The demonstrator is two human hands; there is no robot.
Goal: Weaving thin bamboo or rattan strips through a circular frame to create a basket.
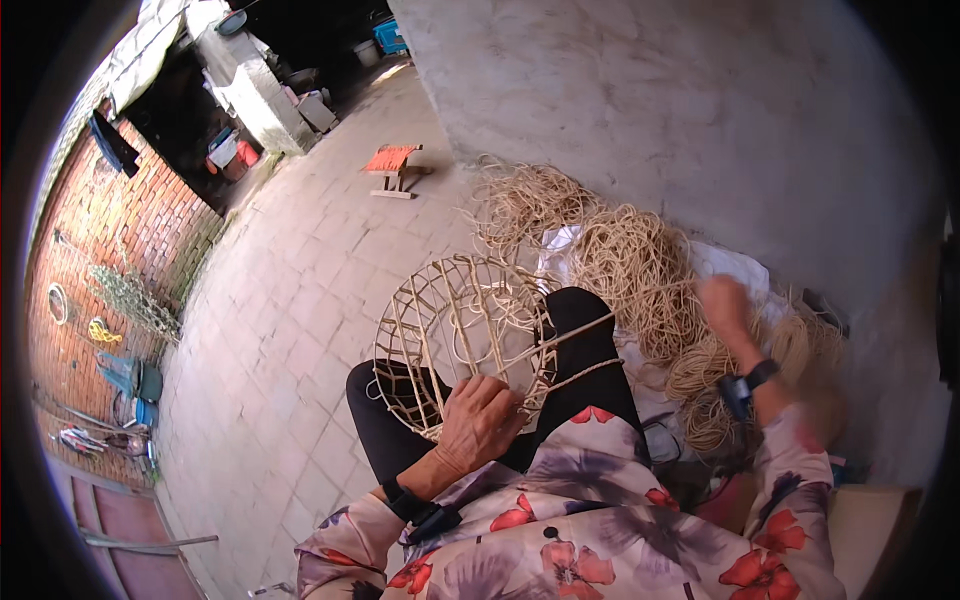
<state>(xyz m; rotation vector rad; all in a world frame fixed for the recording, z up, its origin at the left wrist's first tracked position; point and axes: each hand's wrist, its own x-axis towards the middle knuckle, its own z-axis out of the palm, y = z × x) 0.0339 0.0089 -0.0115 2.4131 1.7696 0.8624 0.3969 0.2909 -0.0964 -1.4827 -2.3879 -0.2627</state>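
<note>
Two hands: left hand (480,420) clasping wicker frame (460,335), raised right hand (725,300) blurred, grip unclear.

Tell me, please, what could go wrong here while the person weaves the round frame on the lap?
1. The right hand pulls a strand taut from the loose cane heap; the coils lie tangled, so the strand may snag or knot.
2. The left hand holds only the lower rim of the round woven frame, which rests on the knee; a hard pull might tilt or slip it.
3. The right hand is blurred, so it moves fast; the thin strand could perhaps kink.
</note>
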